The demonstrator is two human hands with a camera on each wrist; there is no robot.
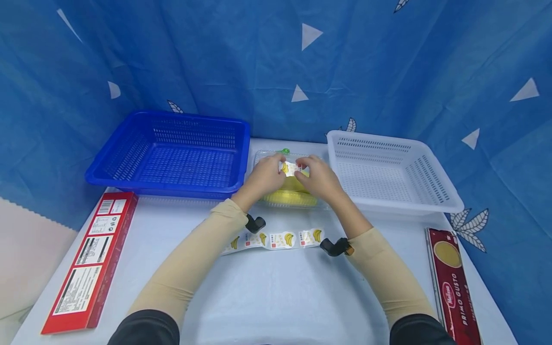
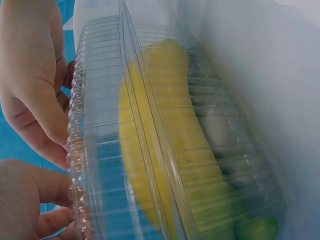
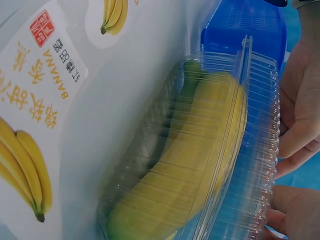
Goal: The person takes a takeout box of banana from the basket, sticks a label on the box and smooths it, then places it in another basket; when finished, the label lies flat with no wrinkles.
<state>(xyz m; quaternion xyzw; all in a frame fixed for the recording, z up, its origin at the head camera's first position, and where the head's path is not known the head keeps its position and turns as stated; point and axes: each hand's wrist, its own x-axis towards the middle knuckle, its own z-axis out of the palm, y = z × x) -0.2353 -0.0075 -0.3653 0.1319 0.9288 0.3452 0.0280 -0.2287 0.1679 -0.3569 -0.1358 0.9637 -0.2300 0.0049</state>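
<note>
A person's left hand (image 1: 268,173) and right hand (image 1: 318,179) meet over a clear plastic box (image 1: 263,156), each pinching one end of a small banana label (image 1: 290,168). The fingers of both hands are bent around the label's ends, and the label lies between them above the top of the box. The wrist views show fingertips close against the far side of the box, but the label itself is hidden there, so how firmly it is gripped cannot be told.

The box stands near the back of the bench (image 1: 276,297), between a blue basket (image 1: 189,165) on the left and a white basket (image 1: 375,175) on the right. Inside it lies curved yellow fruit (image 1: 291,198), greenish toward one end; the ribbed plastic makes it hard to tell how many pieces there are.

In front of the box, a strip of labels (image 1: 282,240) lies across the bench beneath the forearms, each printed with yellow bananas. The right wrist view shows part of it up close, with the word BANANA and a red square mark.

At the left edge of the bench, beside the blue basket, lies a long red carton (image 1: 90,263) with white printed panels. At the right edge is a dark red packet (image 1: 453,287) marked PRIMO GUSTO. A blue curtain (image 1: 258,57) with white triangles and leaves hangs behind.
</note>
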